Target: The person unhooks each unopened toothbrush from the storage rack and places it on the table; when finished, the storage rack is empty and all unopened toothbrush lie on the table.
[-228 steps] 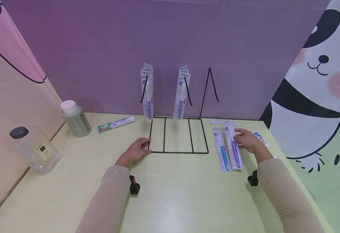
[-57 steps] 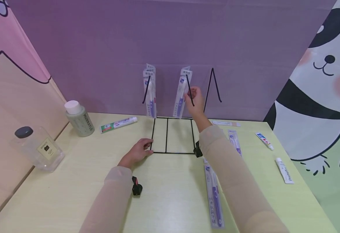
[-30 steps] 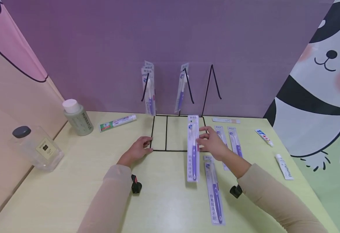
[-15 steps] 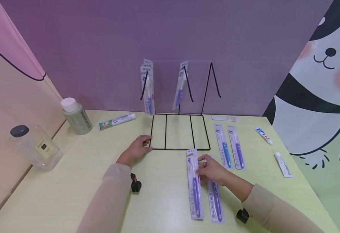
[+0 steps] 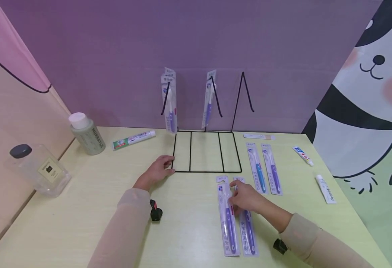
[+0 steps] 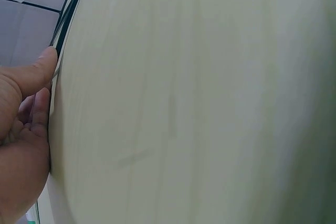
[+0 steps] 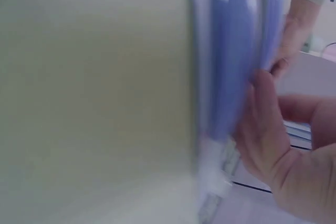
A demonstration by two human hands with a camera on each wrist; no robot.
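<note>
A black wire display rack [image 5: 208, 172] stands at the middle back, with upright hooks. My left hand [image 5: 156, 171] holds the left rod of its base between thumb and fingers; the left wrist view shows the thumb [image 6: 42, 72] at the rod. My right hand [image 5: 249, 197] pinches the right edge of a packaged purple toothbrush [image 5: 229, 230], low over the table in front of the rack. Another packaged toothbrush [image 5: 249, 234] lies just right of it, partly under the hand. Packaged toothbrushes [image 5: 170, 115] hang on the left hook, and one toothbrush pack [image 5: 208, 100] on the middle hook. The right hook [image 5: 248, 97] is bare.
Right of the rack lie a blue toothbrush pack [image 5: 259, 173], a purple toothbrush pack [image 5: 272, 171], a flat strip [image 5: 258, 137] and two small tubes, one a white tube [image 5: 325, 190]. At left are a toothpaste tube [image 5: 133, 140], a grey-green bottle [image 5: 90, 137] and a clear bottle [image 5: 48, 173].
My right hand has taken a toothbrush pack off the middle hook and brought it down to the table front, beside the one lying there. The left hand has stayed at the rack.
</note>
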